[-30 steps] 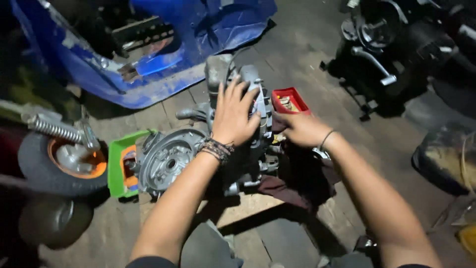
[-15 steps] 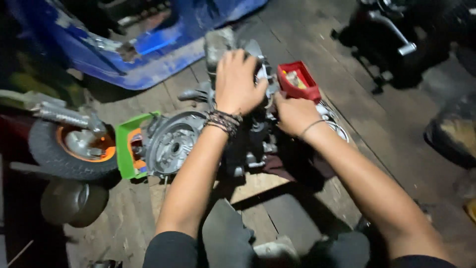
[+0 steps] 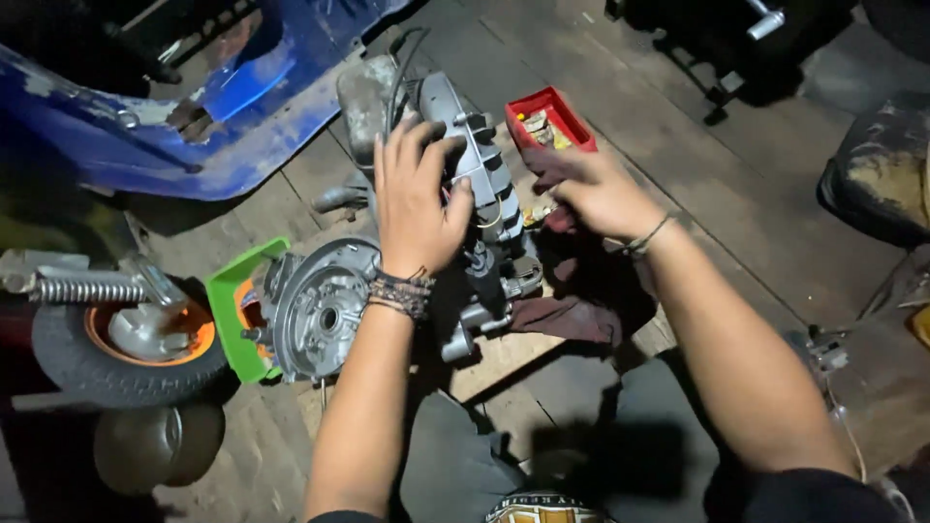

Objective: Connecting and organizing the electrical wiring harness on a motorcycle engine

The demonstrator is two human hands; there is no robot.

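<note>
right hand (image 3: 593, 192) lifted off the engine (image 3: 426, 252), now hovering beside the red tray (image 3: 552, 118)

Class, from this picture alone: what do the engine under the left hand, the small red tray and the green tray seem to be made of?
Engine: likely cast metal, dull grey, with ribbed fins. Small red tray: probably plastic, glossy uniform colour, thin walls. Green tray: likewise plastic by its look. Left hand rests on the engine.
</note>
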